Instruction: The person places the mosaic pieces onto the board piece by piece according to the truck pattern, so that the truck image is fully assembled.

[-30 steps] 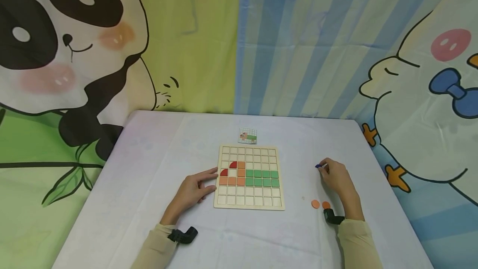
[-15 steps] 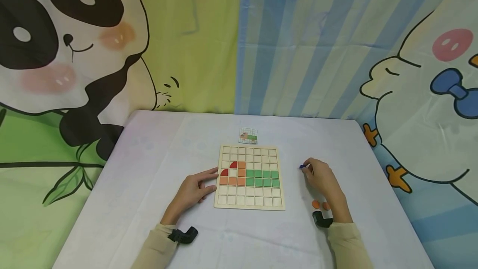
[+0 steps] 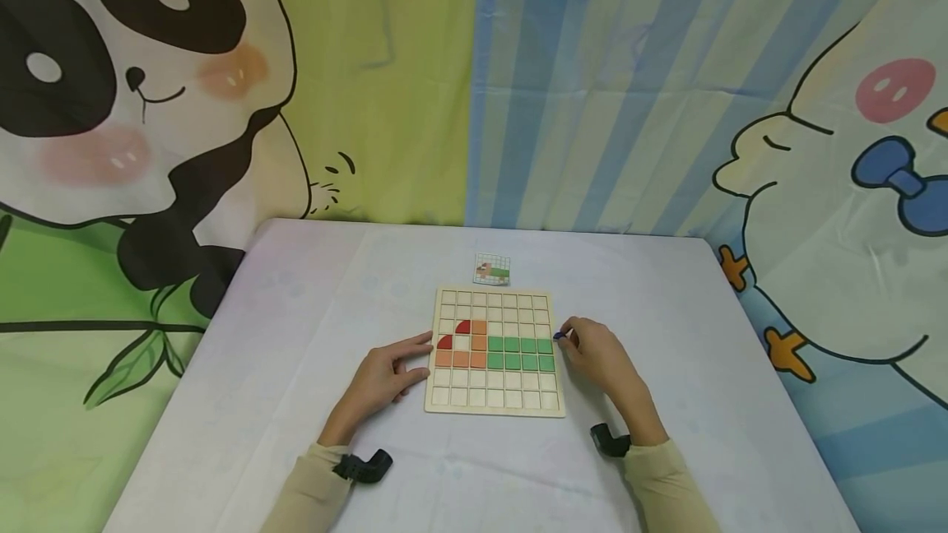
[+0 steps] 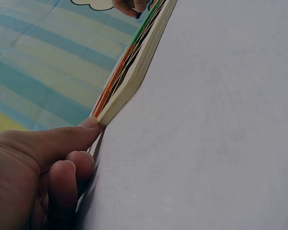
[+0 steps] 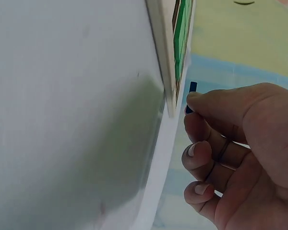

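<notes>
My right hand pinches a small dark blue piece between thumb and index finger, right at the board's right edge. Seen from the right wrist, the blue piece is thin and flat, and the other fingers curl loosely below it. A light wooden grid board lies mid-table. Several green squares fill two rows on it, joined by orange squares and two red quarter-round pieces. My left hand rests at the board's left edge, thumb and fingertips touching it.
Behind the board lies a small picture card showing a gridded coloured pattern. A white cloth covers the table. Printed curtains hang behind it. My right forearm hides the spot where two orange discs lay.
My right hand has moved left with the blue piece, from the right of the table to the board's edge. The orange discs have become covered by the arm. My left hand stays put.
</notes>
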Action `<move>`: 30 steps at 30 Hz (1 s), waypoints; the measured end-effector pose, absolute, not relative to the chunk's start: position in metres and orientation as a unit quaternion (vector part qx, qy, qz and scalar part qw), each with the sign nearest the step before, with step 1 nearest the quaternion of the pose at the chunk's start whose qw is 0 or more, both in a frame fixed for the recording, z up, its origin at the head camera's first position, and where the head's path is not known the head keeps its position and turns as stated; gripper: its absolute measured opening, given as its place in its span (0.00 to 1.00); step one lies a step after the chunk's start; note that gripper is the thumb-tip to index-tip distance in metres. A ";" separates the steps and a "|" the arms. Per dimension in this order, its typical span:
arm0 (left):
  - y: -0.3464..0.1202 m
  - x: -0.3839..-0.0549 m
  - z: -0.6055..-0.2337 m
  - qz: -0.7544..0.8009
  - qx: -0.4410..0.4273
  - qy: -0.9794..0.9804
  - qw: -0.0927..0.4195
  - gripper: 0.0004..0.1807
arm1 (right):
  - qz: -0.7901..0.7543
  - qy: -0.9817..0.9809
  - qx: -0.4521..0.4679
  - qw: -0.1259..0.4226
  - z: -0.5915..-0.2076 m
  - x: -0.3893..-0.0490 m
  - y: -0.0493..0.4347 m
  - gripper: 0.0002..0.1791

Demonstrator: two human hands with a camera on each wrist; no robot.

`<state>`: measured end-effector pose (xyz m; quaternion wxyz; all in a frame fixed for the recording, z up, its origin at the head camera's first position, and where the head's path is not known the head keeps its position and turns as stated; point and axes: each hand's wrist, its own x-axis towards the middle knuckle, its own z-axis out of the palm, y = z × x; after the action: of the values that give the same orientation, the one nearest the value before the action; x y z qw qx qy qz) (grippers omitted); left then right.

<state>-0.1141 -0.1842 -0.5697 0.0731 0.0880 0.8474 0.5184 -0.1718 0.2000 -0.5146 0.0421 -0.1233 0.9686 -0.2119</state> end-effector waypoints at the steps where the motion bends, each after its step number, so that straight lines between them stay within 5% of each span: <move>1: -0.184 -0.114 -0.570 0.518 0.088 0.848 0.073 0.25 | -0.210 0.968 -0.130 0.042 -0.514 -0.171 0.196 0.08; 30: -0.184 -0.113 -0.567 0.522 0.080 0.846 0.077 0.25 | -0.209 0.941 -0.266 0.037 -0.514 -0.162 0.098 0.05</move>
<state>-0.1133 -0.1836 -0.5671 0.0766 0.0801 0.8457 0.5221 -0.1620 0.0979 -0.5142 0.0371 -0.2656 0.9405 -0.2086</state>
